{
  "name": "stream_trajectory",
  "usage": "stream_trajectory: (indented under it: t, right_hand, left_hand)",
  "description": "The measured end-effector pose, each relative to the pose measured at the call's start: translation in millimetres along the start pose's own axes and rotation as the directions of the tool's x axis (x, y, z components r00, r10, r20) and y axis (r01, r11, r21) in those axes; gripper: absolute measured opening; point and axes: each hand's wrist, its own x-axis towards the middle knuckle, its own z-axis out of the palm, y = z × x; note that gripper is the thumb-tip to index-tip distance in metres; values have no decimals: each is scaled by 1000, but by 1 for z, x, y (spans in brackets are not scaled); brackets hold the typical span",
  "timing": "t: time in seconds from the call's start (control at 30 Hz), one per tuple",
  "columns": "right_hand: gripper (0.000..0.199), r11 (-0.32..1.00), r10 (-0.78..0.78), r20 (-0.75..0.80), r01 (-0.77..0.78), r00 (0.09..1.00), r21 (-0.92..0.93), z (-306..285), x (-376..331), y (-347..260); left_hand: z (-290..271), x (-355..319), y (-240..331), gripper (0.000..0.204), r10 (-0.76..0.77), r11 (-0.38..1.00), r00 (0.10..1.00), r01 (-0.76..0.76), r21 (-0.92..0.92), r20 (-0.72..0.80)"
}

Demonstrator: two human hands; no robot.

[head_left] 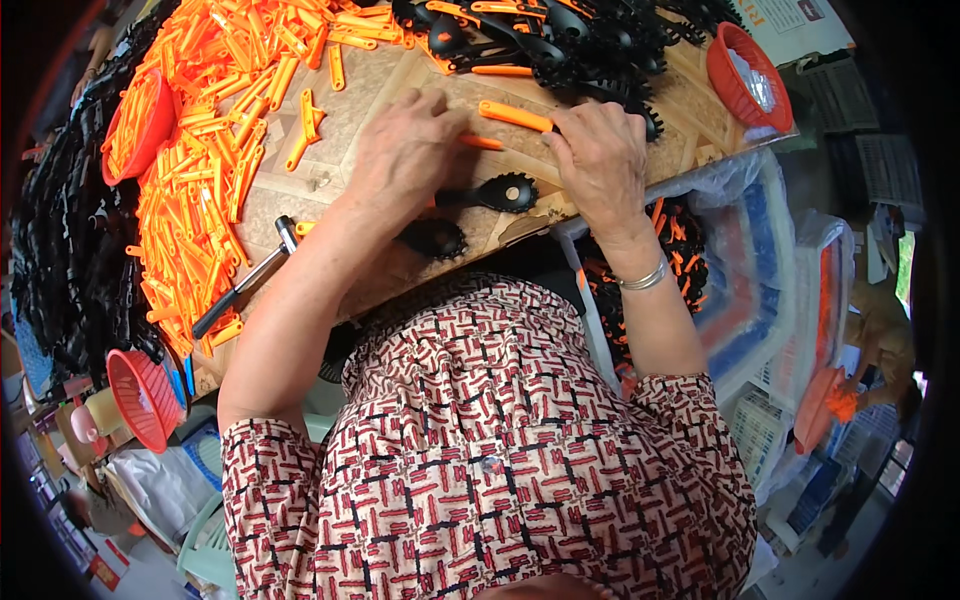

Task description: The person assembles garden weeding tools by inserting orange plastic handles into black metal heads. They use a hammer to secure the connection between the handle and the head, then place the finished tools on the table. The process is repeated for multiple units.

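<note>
Orange handles (195, 200) crowd the tabletop (342, 130); perhaps a chair (207, 550) nearby.

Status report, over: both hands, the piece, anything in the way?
Right hand closed on end of orange handle. Left hand at orange piece, grip unclear. Possibly in the way: black utensil nearer the body, hammer off left.

At lower left, a crumpled white bag (160, 488) is seen near a pale green plastic chair (208, 548).
</note>
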Motion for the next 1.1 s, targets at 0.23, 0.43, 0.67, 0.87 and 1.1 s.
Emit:
stream_trajectory:
  t: [0.23, 0.43, 0.67, 0.87, 1.1]
  right_hand:
    - [20, 998, 54, 64, -55, 997, 14, -5, -10, 0]
    - [22, 982, -33, 63, 21, 997, 185, 6, 6, -18]
    - [10, 948, -207, -57, 215, 977, 236, 6, 52, -35]
    - [10, 903, -351, 48, 324, 935, 281, 74, 151, -59]
    - [16, 864, -486, 177, 440, 856, 246, 148, 203, -83]
  left_hand:
    - [-35, -27, -42, 16, -188, 966, 977, 203, -162, 104]
    - [-29, -26, -36, 24, -236, 894, 960, 275, -353, 151]
    - [-35, -30, -45, 24, -319, 902, 937, 347, -256, 144]
    - [-29, -35, -65, 27, -475, 879, 879, 471, -78, -35]
    - [-38, -56, -112, 30, -523, 849, 835, 529, -14, -173]
